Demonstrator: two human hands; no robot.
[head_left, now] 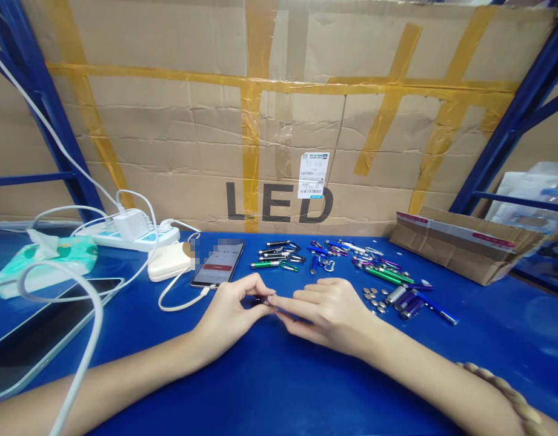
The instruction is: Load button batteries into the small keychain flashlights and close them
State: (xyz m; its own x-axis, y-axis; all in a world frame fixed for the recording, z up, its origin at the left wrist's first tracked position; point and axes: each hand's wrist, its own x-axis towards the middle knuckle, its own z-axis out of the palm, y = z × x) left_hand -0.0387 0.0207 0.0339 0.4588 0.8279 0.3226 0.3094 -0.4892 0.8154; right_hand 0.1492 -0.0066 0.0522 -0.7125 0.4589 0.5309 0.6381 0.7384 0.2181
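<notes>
My left hand (231, 312) and my right hand (326, 309) meet over the blue table (269, 387), fingertips pinched together on a small dark part (259, 300) held between them. I cannot make out exactly what it is. Just beyond the hands lie rows of small keychain flashlights (279, 254) with carabiner clips. To the right sit more coloured flashlights (383, 272), several button cell batteries (374, 298) and loose purple and silver tubes (408, 303).
A phone (219, 263) showing a timer lies left of centre, cabled to a white charger (168, 260). A power strip (133, 236), a tissue pack (42, 257) and a tablet (37, 333) fill the left. A cardboard box (460, 242) sits right; an "LED" carton (279, 121) backs the table.
</notes>
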